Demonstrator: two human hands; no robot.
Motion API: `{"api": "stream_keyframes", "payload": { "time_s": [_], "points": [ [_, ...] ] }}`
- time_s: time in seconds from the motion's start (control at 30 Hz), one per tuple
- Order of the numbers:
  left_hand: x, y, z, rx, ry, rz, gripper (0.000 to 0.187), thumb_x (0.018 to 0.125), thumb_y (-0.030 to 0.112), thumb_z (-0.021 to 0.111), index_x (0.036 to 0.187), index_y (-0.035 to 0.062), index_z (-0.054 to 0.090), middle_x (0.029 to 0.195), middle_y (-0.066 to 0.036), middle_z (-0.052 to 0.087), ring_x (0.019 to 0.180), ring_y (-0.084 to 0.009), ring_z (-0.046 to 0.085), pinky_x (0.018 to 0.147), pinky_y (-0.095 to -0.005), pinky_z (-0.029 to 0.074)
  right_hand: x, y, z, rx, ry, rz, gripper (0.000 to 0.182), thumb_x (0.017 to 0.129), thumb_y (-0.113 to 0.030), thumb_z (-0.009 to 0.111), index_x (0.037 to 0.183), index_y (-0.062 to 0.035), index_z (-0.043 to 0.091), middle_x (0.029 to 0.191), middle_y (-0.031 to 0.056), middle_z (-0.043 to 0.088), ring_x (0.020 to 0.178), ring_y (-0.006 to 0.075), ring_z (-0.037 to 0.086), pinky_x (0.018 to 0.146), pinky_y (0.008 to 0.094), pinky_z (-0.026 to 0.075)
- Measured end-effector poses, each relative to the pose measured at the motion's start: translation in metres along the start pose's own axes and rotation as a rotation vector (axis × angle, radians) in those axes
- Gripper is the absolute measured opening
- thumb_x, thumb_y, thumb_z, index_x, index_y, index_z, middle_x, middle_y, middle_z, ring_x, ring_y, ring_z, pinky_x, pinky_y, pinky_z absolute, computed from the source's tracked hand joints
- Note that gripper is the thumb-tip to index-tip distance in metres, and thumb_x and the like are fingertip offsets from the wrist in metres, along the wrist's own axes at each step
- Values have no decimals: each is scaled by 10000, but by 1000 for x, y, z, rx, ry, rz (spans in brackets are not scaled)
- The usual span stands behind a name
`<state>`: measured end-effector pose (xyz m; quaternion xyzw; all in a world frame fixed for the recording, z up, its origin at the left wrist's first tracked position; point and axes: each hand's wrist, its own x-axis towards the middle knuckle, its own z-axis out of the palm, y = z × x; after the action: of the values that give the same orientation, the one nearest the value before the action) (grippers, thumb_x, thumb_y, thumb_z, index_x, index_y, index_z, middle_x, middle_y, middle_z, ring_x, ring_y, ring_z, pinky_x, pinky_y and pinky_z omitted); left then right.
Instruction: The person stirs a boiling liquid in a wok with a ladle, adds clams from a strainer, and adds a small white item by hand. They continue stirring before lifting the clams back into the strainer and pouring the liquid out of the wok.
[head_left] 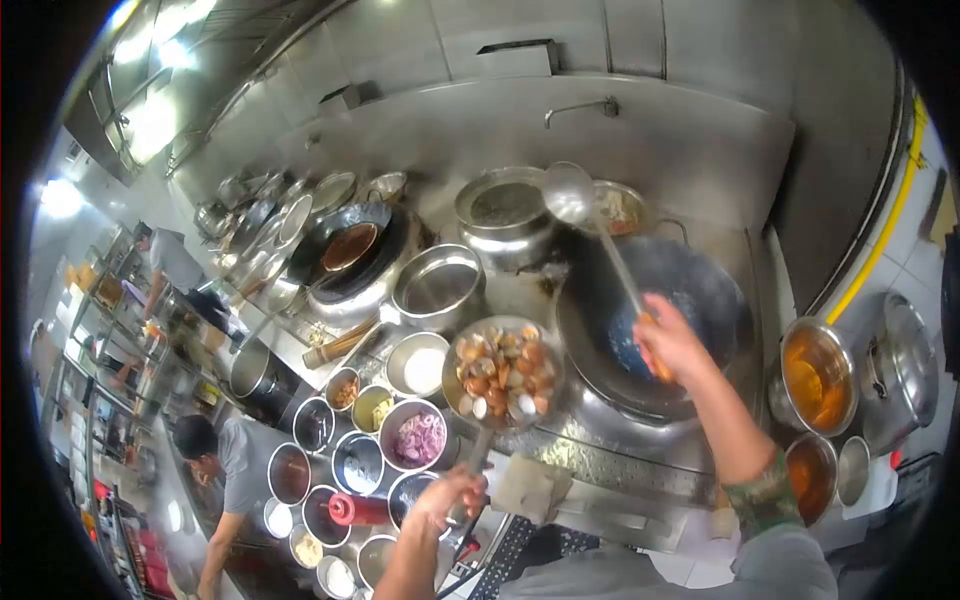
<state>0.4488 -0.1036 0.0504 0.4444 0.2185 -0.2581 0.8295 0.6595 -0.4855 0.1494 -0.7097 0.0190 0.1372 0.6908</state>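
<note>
My left hand grips the handle of a round strainer loaded with clams and other cooked pieces, held over the stove's front edge beside the wok. My right hand is closed on the long handle of a metal ladle. The ladle's bowl is raised at the back, over the steel pots. Below my right hand sits a large dark wok, which looks almost bare inside.
Several small steel bowls of seasonings crowd the counter at the lower left, with a red bottle lying among them. A second wok and steel pots stand behind. Oil pots sit right. A person works at far left.
</note>
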Motion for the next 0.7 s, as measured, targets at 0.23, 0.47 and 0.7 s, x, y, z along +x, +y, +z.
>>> {"api": "stream_keyframes", "payload": {
  "time_s": [0.23, 0.47, 0.7],
  "points": [
    [21, -42, -34, -44, -40, -153, 269, 954, 115, 635, 1174, 1, 531, 776, -36, 545, 580, -120, 505, 530, -291, 460, 192, -19, 97, -270, 99, -134, 672, 852, -52, 589, 1476, 24, 352, 819, 90, 609, 554, 173, 583, 464, 377, 467],
    [23, -35, -29, -10, 115, -255, 461, 1030, 217, 612, 1388, -32, 463, 1097, -158, 686, 790, -189, 687, 647, -298, 559, 257, -27, 137, 54, -71, 136, 84, 864, -60, 611, 911, -39, 545, 746, 60, 591, 572, 154, 577, 495, 294, 446],
    [-30, -35, -5, 462, 216, 234, 508, 1011, 271, 639, 1397, -41, 530, 1040, -108, 690, 868, -169, 644, 730, -310, 541, 187, -64, 117, 931, -315, 249, 138, 908, -66, 611, 836, -101, 498, 755, 5, 569, 578, 70, 540, 465, 221, 386]
  ]
}}
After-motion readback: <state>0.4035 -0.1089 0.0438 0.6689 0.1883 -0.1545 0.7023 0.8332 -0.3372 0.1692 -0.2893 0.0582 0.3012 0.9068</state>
